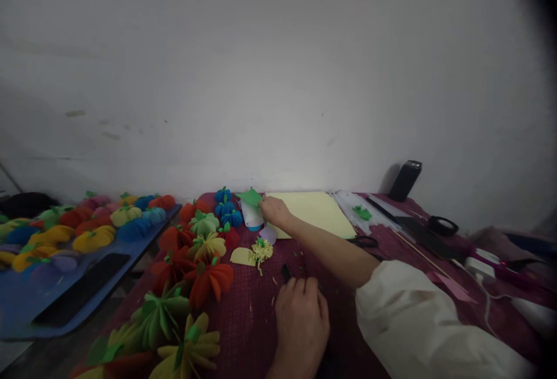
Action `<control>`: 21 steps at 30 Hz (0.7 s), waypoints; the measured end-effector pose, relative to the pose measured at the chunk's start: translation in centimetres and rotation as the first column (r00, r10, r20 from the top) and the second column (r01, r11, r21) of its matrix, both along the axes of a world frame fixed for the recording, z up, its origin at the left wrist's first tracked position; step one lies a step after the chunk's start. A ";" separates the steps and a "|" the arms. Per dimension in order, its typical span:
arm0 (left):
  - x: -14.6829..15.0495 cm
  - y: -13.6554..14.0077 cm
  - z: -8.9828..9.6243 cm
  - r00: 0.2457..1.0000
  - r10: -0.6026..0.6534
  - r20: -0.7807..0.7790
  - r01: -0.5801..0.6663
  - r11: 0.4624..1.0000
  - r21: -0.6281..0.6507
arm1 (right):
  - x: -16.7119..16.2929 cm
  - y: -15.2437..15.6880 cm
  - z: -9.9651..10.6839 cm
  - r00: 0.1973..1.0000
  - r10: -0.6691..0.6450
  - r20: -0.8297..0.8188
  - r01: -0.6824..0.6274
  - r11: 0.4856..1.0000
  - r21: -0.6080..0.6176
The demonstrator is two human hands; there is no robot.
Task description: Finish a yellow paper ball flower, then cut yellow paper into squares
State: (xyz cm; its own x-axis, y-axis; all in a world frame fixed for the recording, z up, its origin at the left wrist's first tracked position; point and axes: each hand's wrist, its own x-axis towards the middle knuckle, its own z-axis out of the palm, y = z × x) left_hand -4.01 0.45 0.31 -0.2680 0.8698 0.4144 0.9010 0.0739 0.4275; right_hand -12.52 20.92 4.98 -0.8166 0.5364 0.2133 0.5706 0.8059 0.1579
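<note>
My right hand (275, 210) reaches across to the back of the table, its fingers closed on the edge of a piece of green paper (249, 196). The paper is held just above a white cylindrical container (252, 216) with a blue base. Nearer to me, my left hand (303, 314) rests palm down on the maroon tablecloth (248, 321), with nothing visible in it. Its fingertips are close to a small black object (286, 273) that I cannot make out. Between the hands are a crumpled pale yellow paper piece (261, 249) and a flat yellow paper piece (242, 256).
Several folded paper pumpkins (209, 280) crowd the table's left side; more sit on a blue board (82, 303). Yellow sheets (322, 213) lie at the back. To the right are scissors (364, 241), a black tape roll (442, 226), a black canister (405, 180) and a glue gun (491, 263) with its cord.
</note>
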 end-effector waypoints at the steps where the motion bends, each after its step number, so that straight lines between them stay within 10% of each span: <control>1: -0.1 -0.1 0.1 1.000 0.008 0.015 -0.008 1.000 0.024 | -0.4 -0.4 -0.2 1.000 0.028 0.007 -0.028 1.000 -0.008; 8: 0.1 -0.3 0.2 0.998 -0.049 0.033 0.046 0.995 0.085 | 1.3 0.1 0.7 0.985 0.170 -0.001 -0.170 0.983 -0.073; 21: -0.3 0.1 0.1 0.998 0.000 -0.057 0.002 0.999 0.033 | 15.9 5.5 -0.1 0.992 -0.059 0.112 0.085 0.966 -0.242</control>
